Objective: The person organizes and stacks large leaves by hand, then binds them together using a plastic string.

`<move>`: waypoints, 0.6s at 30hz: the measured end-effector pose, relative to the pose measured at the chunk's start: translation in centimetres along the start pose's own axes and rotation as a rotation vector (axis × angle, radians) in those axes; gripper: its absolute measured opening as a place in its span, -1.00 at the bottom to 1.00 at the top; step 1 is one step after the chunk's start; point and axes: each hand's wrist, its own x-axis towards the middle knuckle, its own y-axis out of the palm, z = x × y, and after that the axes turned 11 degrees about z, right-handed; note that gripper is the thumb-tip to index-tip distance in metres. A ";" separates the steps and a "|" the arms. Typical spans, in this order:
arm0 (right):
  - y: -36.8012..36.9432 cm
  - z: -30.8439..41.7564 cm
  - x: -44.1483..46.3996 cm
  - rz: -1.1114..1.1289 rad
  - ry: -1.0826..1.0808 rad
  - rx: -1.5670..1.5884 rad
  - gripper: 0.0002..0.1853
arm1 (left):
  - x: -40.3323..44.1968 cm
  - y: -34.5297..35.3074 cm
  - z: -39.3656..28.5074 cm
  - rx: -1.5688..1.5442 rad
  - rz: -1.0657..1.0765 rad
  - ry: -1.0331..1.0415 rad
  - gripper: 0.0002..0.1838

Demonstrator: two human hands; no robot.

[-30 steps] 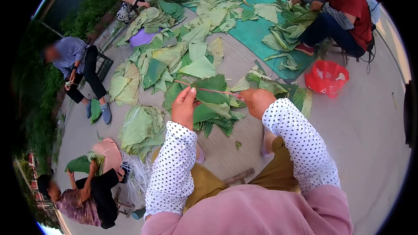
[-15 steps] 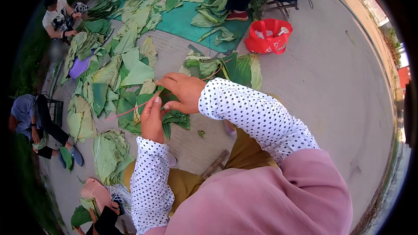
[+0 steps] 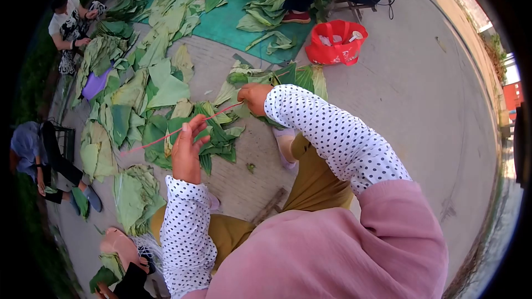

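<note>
A thin red string stretches slantwise between my two hands and trails off past the left one. My right hand pinches its upper end with closed fingers. My left hand is raised palm inward with its fingers apart, and the string crosses by the fingertips; whether they touch it I cannot tell. Below the string lies a bunch of folded green leaves on the pavement. Beyond my right hand, more large leaves rest on the ground, partly hidden by my sleeve.
Many big leaves spread to the left, with a purple sheet among them. A leaf stack lies by my left forearm. A green mat and a red bag are ahead. Several people sit around, some handling leaves.
My hands were together at the string and are now apart. The right hand has drawn away to the right with the string; the left hand's fingers have opened.
</note>
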 end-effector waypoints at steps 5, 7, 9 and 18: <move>-2.1 -3.6 -1.1 0.070 0.484 -0.302 -0.47 | -0.3 -0.1 -0.2 -0.013 0.002 -0.025 -0.36; -2.5 -2.4 -1.1 -0.075 0.427 -0.374 -0.45 | -0.6 -0.1 -0.2 -0.002 0.006 -0.050 -0.36; -1.8 0.0 -0.2 -0.117 -0.004 -0.119 -0.49 | -0.6 -0.3 0.0 -0.012 -0.002 -0.056 -0.35; -0.5 10.5 -2.3 -0.161 -0.326 0.233 -0.82 | -0.7 -4.3 1.3 -0.029 0.032 0.015 -0.45</move>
